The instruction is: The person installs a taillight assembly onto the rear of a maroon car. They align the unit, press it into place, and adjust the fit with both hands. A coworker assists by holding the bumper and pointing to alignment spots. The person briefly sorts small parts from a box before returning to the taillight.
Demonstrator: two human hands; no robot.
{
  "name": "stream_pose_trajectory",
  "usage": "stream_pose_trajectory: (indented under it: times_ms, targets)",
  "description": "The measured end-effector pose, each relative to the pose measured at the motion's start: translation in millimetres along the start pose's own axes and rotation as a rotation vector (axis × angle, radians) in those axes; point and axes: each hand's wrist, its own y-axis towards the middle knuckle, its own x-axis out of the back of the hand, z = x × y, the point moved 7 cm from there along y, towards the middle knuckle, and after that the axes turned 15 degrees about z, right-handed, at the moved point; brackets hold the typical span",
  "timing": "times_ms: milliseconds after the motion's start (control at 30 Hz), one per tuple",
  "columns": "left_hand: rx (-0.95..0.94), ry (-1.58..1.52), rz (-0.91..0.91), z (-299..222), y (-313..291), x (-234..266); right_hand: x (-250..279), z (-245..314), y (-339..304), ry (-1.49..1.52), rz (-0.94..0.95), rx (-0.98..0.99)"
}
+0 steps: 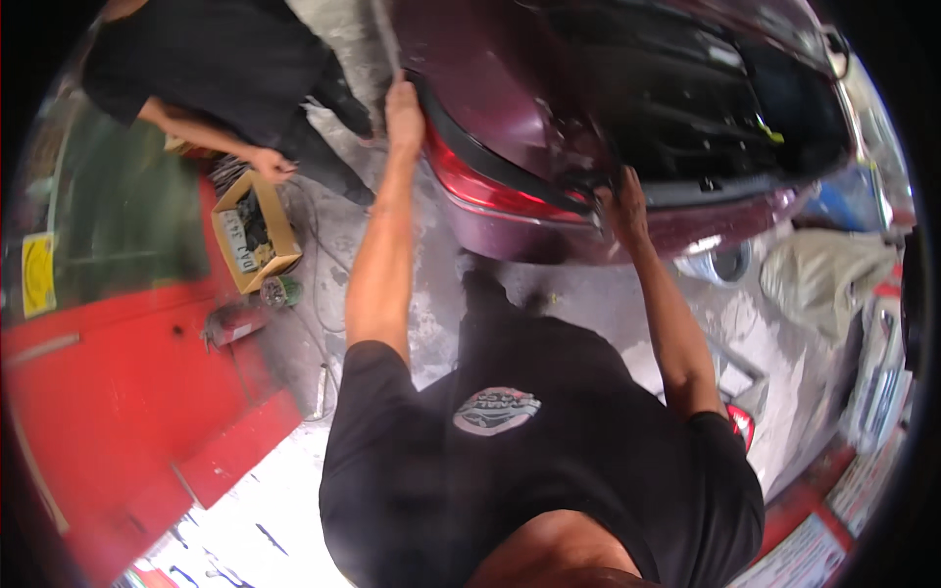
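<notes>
The rear corner of a purple car [490, 59] is in front of me, its red tail light [480, 186] facing me. A long black curved strip [470, 147] runs along the light's upper edge. My left hand [404, 120] is closed at the strip's far left end, fingers wrapped near the car's side. Toward the middle of the rear, my right hand [624, 209] is closed at the strip's other end, beside the open trunk [686, 98]. Its fingertips are partly hidden, and dark blurred parts lie next to them.
At the left, another person in dark clothes [206, 59] stands by a cardboard box [286, 230] of parts. A red panel with glass [108, 363] and a fire extinguisher [235, 323] are nearer. A bucket [730, 263] and beige sack [823, 279] sit at the right.
</notes>
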Motion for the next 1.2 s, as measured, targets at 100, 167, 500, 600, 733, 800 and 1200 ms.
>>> stream_pose_trajectory:
  times_ms: [100, 167, 500, 600, 733, 800, 1200]
  targets:
    - [-0.025, -0.121, 0.127, -34, -54, -23, -5, -5, -6, 0.058, -0.04, -0.078]
    - [-0.239, 0.149, 0.148, -67, -99, -51, -10, -29, -10, 0.067, -0.164, -0.076]
    - [-0.127, 0.515, 0.05, -83, -189, -108, -17, -47, -23, 0.269, 0.035, -0.135]
    - [-0.129, 0.522, 0.067, -91, -188, -116, -21, -70, -37, 0.18, 0.003, -0.106]
    - [-0.162, 0.555, 0.085, -90, -186, -120, -32, -85, -30, -0.006, -0.038, -0.065]
    - [-0.162, 0.569, 0.094, -88, -185, -123, -38, -86, -44, 0.046, -0.101, -0.115]
    - [-0.121, 0.595, 0.122, -98, -192, -119, -49, 43, -104, 0.112, -0.363, -0.341]
